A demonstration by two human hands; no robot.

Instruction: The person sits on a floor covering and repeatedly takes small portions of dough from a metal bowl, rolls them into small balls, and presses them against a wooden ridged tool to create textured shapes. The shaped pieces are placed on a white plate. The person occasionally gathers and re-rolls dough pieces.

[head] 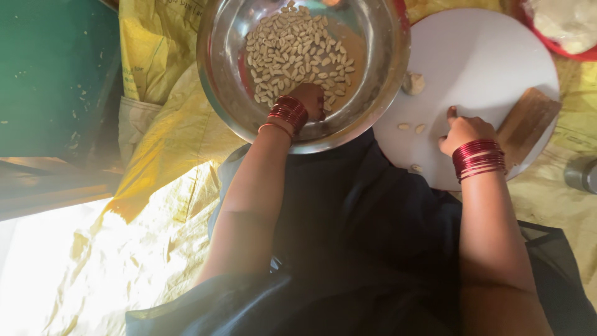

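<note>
Inside the wide, shiny steel bowl (379, 74), a heap of pale, peeled nut kernels (292, 50) lies toward the far wall, and the left hand (311, 99) rests on the near edge of that heap, fingers curled down into the kernels as if pinching a few (what exactly they grip is hidden under the knuckles). Red bangles (288, 114) ring that wrist just above the bowl's floor. Beside the bowl, the right hand (463, 130) presses on a round white board (485, 56), its fingers bent and loosely closed with one fingertip stretched forward; I cannot tell whether it holds anything. Two loose kernels (411, 127) lie just beside it, a small whitish lump (413, 83) farther up, and a ribbed wooden block (527, 121) touches the board's right edge. Risk, as I judge it: the bowl sits on crumpled yellow sacking (168, 130) and over the lap, so a hard scoop could tip it and spill kernels; loose ones could roll off the board.
</note>
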